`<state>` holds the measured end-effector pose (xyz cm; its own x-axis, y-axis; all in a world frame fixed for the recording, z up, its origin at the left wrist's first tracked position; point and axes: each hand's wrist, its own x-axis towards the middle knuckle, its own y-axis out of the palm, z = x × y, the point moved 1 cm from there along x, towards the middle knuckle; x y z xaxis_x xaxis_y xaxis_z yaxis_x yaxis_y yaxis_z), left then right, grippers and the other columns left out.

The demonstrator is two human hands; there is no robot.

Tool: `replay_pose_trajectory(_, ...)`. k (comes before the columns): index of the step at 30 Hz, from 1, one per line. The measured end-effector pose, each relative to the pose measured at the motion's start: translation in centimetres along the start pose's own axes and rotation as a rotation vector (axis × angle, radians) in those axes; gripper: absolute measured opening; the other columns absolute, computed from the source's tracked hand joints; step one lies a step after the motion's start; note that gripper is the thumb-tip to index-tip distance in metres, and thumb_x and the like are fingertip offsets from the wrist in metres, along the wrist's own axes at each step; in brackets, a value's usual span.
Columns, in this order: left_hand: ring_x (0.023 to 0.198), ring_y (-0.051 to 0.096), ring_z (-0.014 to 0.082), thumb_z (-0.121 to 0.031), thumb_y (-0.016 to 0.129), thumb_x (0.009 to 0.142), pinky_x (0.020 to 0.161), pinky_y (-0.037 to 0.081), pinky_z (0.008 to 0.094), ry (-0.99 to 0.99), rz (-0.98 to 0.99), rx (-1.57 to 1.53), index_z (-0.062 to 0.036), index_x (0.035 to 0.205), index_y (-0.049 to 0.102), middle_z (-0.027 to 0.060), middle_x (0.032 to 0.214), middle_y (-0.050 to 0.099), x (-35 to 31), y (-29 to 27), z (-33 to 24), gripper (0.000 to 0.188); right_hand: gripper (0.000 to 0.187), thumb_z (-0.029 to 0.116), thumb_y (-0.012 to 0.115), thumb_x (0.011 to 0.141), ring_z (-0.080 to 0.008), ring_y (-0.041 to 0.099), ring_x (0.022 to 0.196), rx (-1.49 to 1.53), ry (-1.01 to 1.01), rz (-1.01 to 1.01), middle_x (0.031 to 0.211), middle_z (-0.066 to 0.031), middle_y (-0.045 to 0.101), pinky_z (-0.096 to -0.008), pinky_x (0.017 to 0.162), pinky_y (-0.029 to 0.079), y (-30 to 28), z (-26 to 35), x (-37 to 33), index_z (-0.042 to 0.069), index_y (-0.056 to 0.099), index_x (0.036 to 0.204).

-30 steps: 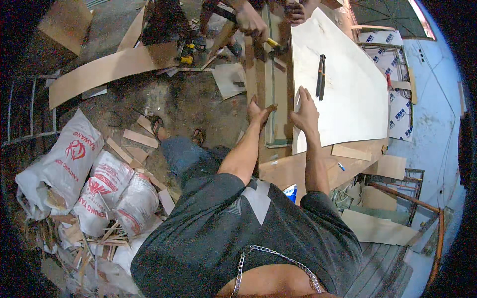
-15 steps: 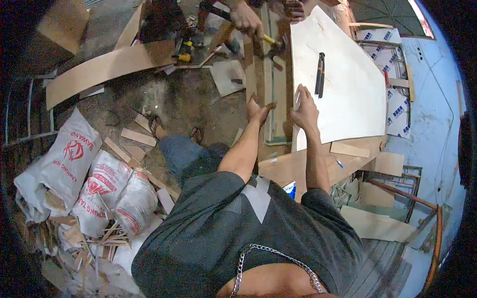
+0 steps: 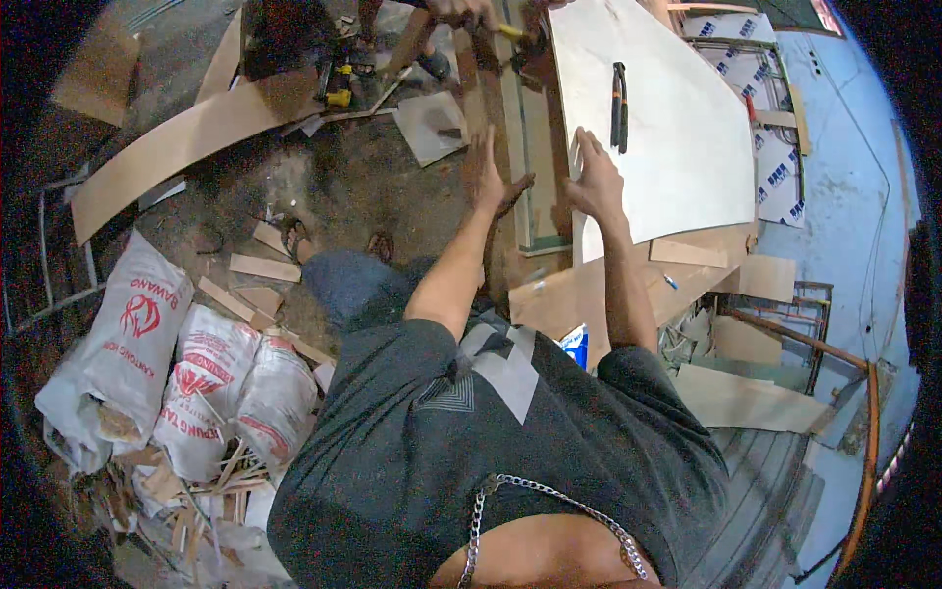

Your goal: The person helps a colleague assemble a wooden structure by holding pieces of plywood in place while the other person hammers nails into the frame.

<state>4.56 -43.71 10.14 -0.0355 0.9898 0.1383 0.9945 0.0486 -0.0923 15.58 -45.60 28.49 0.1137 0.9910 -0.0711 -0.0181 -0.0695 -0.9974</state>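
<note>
Between my two hands runs a long narrow wooden frame (image 3: pixel 535 187), its near end towards me. My left hand (image 3: pixel 489 179) lies along the outer side of the left board, fingers stretched and thumb reaching towards the frame. On the other side, my right hand (image 3: pixel 599 185) rests at the left edge of a white panel (image 3: pixel 677 147), fingers extended. Neither hand grips anything that I can see. At the far end a co-worker's hand (image 3: pixel 461 12) is near a hammer with a yellow handle (image 3: pixel 510 32). Black pincers (image 3: pixel 619 108) with orange marks lie on the panel.
A wooden workbench (image 3: pixel 549 304) extends under the panel, with a loose wood strip (image 3: pixel 687 253) on it. Long curved plywood (image 3: pixel 196 147) and a yellow-black power tool (image 3: pixel 339 96) are on the left. Filled white sacks (image 3: pixel 128 324) stand by wood scraps. A blue wall (image 3: pixel 844 196) borders the right.
The view has shifted, so the frame, panel and co-worker sit higher in the picture. My left hand's fingers have straightened along the board. My right hand stays by the panel edge.
</note>
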Motion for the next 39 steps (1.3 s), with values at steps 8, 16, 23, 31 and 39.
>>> replay_pose_trajectory(8,0.123,0.033,0.0374,-0.036,0.074,0.067,0.103,0.027,0.0434,-0.115,-0.038,-0.171,-0.0080,0.107,0.062,0.0197,0.132,0.038,0.1,-1.4,-2.6,0.050,0.080,0.017,0.066,0.060,-0.0347,0.045,0.117,0.004,0.006,0.006,0.134,-0.0197,0.040,-0.0434,0.090,0.044,-0.4,0.7,0.2,0.009,0.034,0.133)
replay_pose_trajectory(16,0.119,0.037,0.0347,-0.026,0.066,0.073,0.099,0.031,0.0422,0.080,-0.035,0.082,-0.0086,0.089,0.070,0.0146,0.126,0.047,-0.1,-0.7,0.0,0.024,0.081,0.017,0.068,0.060,-0.0347,0.046,0.116,-0.010,-0.029,-0.010,0.132,-0.0196,0.041,-0.0433,0.090,0.045,-0.6,1.2,0.5,0.010,0.033,0.133)
replay_pose_trajectory(23,0.112,0.041,0.0339,-0.026,0.066,0.071,0.093,0.034,0.0433,0.259,-0.118,0.217,-0.0115,0.073,0.071,0.0118,0.120,0.052,0.3,-0.3,2.1,0.015,0.080,0.020,0.067,0.062,-0.0349,0.046,0.116,-0.001,-0.017,0.031,0.132,-0.0195,0.041,-0.0436,0.089,0.045,-0.3,1.9,1.1,0.010,0.033,0.133)
replay_pose_trajectory(31,0.114,0.041,0.0342,-0.043,0.075,0.062,0.096,0.032,0.0465,0.154,-0.075,0.208,-0.0084,0.110,0.054,0.0169,0.124,0.046,0.0,-0.3,0.7,0.063,0.081,0.022,0.068,0.062,-0.0346,0.045,0.117,0.002,-0.067,-0.029,0.132,-0.0196,0.041,-0.0442,0.089,0.045,0.2,1.0,0.9,0.009,0.033,0.133)
replay_pose_trajectory(39,0.128,0.025,0.0381,-0.043,0.083,0.053,0.106,0.023,0.0453,0.053,-0.137,-0.335,-0.0055,0.139,0.012,0.0232,0.137,0.026,1.5,0.7,2.7,0.118,0.080,0.022,0.067,0.063,-0.0347,0.046,0.115,-0.017,-0.061,-0.037,0.132,-0.0195,0.041,-0.0456,0.088,0.045,-0.1,2.2,1.5,0.009,0.031,0.134)
